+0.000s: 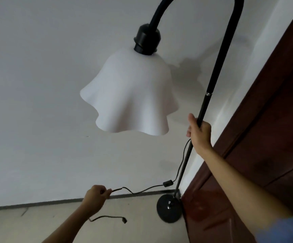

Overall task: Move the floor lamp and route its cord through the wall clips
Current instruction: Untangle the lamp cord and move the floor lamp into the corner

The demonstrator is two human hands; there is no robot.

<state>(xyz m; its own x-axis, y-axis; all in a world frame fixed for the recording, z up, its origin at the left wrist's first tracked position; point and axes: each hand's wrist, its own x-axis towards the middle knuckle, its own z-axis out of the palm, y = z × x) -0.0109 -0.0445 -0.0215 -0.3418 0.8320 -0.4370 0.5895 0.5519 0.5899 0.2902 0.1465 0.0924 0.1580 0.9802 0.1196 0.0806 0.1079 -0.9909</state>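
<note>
A black floor lamp stands by the wall, its pole [215, 67] curving over to a white wavy shade [130, 95]. The round black base [168, 209] rests on the floor beside a door. My right hand [199, 133] grips the pole about halfway up. Low down, my left hand [96, 197] pinches the thin black cord [142, 190]. From there the cord runs right through an inline switch [168, 183] and up along the pole. The cord's loose end with the plug [124, 220] hangs below my left wrist. No wall clips show.
A dark red-brown wooden door [265, 137] fills the right side, close to the lamp base. The white wall [37, 102] meets the beige floor [37, 223] at a grey skirting line [37, 204].
</note>
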